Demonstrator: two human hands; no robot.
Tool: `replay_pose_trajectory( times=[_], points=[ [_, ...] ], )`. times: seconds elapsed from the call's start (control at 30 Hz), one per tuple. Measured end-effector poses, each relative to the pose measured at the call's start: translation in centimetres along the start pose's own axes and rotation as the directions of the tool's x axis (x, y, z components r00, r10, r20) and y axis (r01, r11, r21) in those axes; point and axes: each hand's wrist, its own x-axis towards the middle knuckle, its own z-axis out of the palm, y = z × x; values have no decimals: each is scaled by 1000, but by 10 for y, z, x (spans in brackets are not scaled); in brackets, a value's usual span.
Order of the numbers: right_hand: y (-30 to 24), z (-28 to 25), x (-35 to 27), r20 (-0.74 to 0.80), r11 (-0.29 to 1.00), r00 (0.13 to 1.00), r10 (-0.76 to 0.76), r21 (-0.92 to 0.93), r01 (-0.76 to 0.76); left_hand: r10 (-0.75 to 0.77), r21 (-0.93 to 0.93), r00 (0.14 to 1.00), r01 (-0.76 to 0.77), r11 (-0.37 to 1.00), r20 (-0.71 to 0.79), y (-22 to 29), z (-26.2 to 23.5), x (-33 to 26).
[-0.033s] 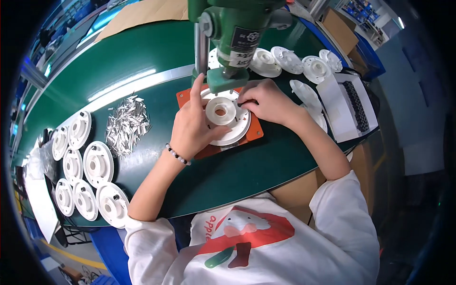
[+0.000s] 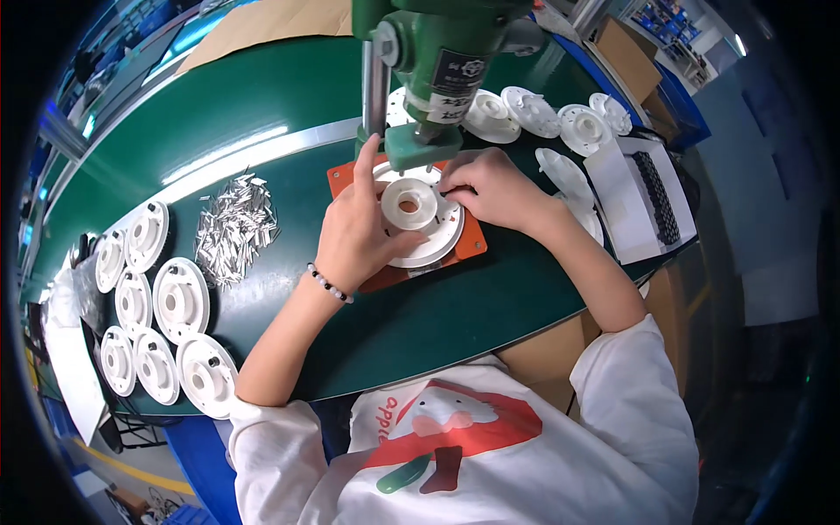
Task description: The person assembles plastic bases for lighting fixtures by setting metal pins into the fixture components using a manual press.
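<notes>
A round white plastic disc (image 2: 429, 251) with a raised hub (image 2: 409, 206) lies on an orange-red base plate (image 2: 470, 241) under a green press (image 2: 424, 144). My left hand (image 2: 353, 223) grips the disc from its left side. Its thumb rests on the near face by the hub and its index finger points up past the press head. At the disc's upper right edge, my right hand (image 2: 486, 182) is closed in a pinch against it. Whatever those fingertips hold is hidden; a small dark spot shows beside them.
Left of the press lies a pile of small silvery metal pieces (image 2: 236, 232). Several finished-looking white discs (image 2: 181, 302) stand at the far left. More white discs (image 2: 584, 129) sit behind and right, beside a white box (image 2: 626, 201) holding a black strip of parts (image 2: 656, 197).
</notes>
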Motion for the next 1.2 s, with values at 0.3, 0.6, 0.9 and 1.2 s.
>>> replay_pose_trajectory(
  times=[0.3,0.6,0.9,1.2],
  points=[
    [-27,13,6,-127,981,974,188,-16,-191,20,97,999,-16,995,-39,0,-15,-6],
    [-21,39,-35,-284,920,885,369,245,-305,44,107,984,-25,994,-171,26,-21,-38],
    [-54,59,-56,-228,997,973,25,-69,-42,253,-33,689,-373,927,-679,151,-136,-136],
    [-45,56,-53,-219,995,975,24,-93,-45,404,131,552,-467,875,-730,169,-113,-143]
  ],
)
